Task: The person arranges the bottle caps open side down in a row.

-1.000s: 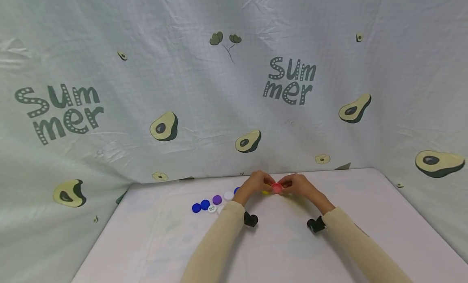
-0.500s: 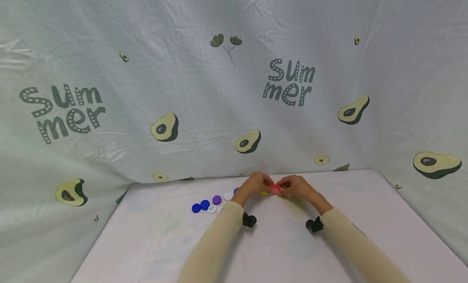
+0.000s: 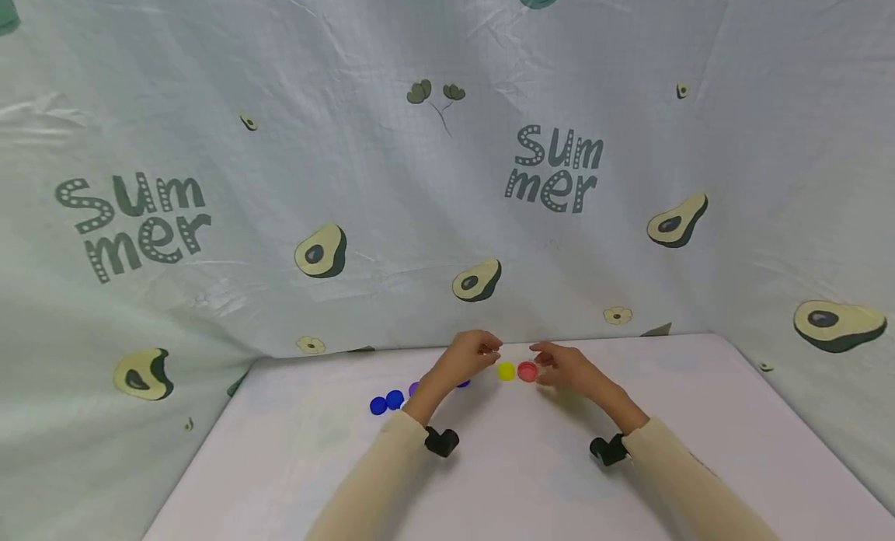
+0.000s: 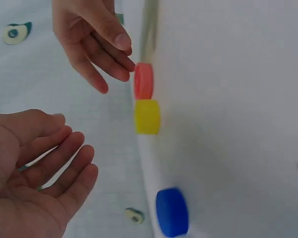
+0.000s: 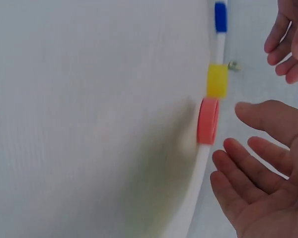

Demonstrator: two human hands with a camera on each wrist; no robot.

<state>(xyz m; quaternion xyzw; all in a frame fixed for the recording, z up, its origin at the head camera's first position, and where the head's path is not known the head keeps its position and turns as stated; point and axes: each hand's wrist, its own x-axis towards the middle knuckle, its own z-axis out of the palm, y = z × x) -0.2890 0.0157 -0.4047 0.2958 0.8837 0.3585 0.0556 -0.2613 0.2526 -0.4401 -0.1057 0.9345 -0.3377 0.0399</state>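
Note:
On the table a red bottle cap [image 3: 527,371] lies with its hollow side up, right beside a yellow bottle cap [image 3: 506,371]. My left hand [image 3: 464,359] hovers left of the yellow cap, fingers loosely bent and holding nothing. Close to the red cap's right side is my right hand [image 3: 572,369], its fingers relaxed and apart. The right wrist view has the thumb and fingertips around the red cap [image 5: 207,121] with nothing held. A blue cap [image 4: 172,212] stands apart from the yellow one in the left wrist view.
Two blue caps [image 3: 387,403] lie at the left of the table [image 3: 517,479]. A purple cap [image 3: 414,389] is partly hidden by the left wrist. Behind the table's far edge hangs a printed cloth [image 3: 391,214].
Both hands have let go of the red cap, which now lies next to the yellow one. My left hand has drawn away to the left, uncovering the yellow cap.

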